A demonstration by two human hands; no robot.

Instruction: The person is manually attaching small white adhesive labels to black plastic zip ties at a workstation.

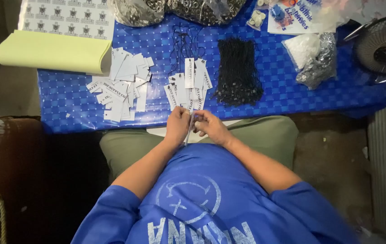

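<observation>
Blue checked table [89,104]; both hands [195,126] pinch a narrow white tag [189,131].

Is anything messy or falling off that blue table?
Nothing has spilled. The loose white tags lie in a scattered heap, and the yellow-green paper roll hangs over the blue table at its left edge. Both hands hold one tag.

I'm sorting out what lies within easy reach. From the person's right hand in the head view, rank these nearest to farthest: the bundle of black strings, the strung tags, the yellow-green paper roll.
From the right hand:
1. Strung tags, just ahead on the table.
2. Bundle of black strings, ahead, slightly right.
3. Yellow-green paper roll, far left corner.
</observation>
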